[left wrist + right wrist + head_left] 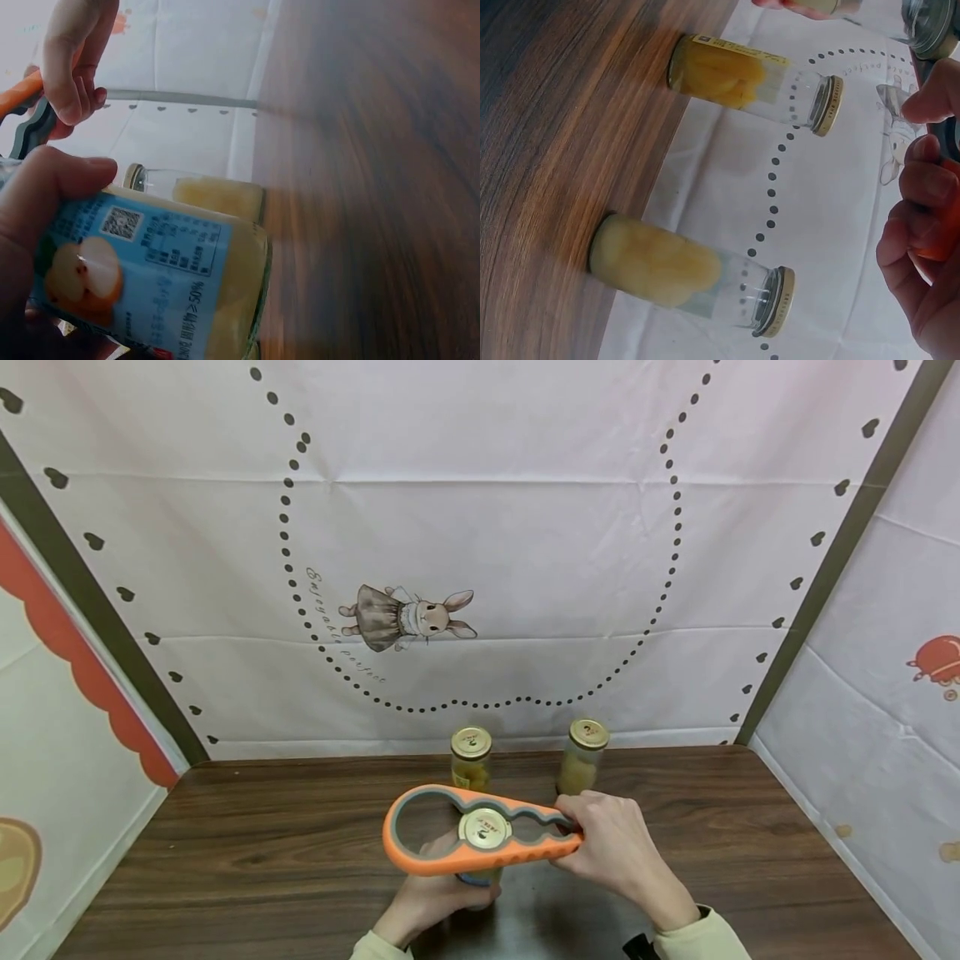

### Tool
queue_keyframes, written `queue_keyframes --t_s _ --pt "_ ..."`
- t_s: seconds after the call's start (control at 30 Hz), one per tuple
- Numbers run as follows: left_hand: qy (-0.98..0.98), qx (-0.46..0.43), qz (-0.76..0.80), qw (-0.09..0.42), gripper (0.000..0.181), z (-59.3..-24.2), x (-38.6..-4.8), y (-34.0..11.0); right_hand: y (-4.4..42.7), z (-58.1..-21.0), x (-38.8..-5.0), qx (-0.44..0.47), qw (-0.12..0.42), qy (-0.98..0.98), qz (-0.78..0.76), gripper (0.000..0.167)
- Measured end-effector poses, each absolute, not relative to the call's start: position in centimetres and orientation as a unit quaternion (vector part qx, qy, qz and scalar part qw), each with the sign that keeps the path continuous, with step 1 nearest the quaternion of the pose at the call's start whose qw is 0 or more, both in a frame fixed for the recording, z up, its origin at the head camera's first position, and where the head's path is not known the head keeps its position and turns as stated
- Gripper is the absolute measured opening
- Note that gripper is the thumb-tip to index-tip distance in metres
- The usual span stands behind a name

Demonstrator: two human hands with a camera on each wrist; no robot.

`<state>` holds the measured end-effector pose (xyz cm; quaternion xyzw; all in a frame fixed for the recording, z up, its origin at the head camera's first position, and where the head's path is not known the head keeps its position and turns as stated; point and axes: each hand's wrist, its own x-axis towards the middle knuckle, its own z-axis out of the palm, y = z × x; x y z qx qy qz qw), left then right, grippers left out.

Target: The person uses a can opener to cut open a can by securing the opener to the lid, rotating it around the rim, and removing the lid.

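My left hand (435, 897) grips a glass jar of fruit with a blue label (150, 262); its gold lid (483, 828) faces up in the head view. Around that lid lies an orange and grey jar opener (420, 865), its wavy grey inner edges beside the lid. Whether they press on it I cannot tell. My right hand (611, 843) holds the narrow end of the opener, fingers curled round it in the right wrist view. The jar's base appears close to the table in the left wrist view.
Behind the hands stand two closed glass jars: one with yellow-orange fruit (720, 73) and one with pale fruit (656, 261). Both are on the dark wooden table (262, 843). A white printed cloth (525, 552) rises along the back edge, with more cloth at both sides.
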<state>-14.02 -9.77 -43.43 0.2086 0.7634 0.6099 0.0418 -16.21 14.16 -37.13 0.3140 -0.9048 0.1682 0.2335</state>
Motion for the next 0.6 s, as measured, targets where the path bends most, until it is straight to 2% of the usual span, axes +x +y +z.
queue_keyframes --t_s 0.1,0.33,0.47,0.6 --pt "0.768 0.219 0.600 0.044 0.051 -43.44 -14.00 -9.92 14.26 -37.10 -16.42 0.324 0.235 -0.900 0.170 0.038" --pt "0.767 0.229 0.598 0.045 0.054 -43.78 -14.02 -10.01 14.52 -37.29 -16.70 0.343 0.240 -0.892 0.173 0.037" --pt "0.750 0.265 0.605 0.038 0.061 -43.73 -14.23 -9.87 14.68 -37.34 -16.89 0.349 0.244 -0.887 0.177 0.037" --pt "0.717 0.278 0.636 0.065 0.065 -43.25 -14.16 -9.72 14.79 -37.32 -17.19 0.354 0.243 -0.885 0.180 0.038"
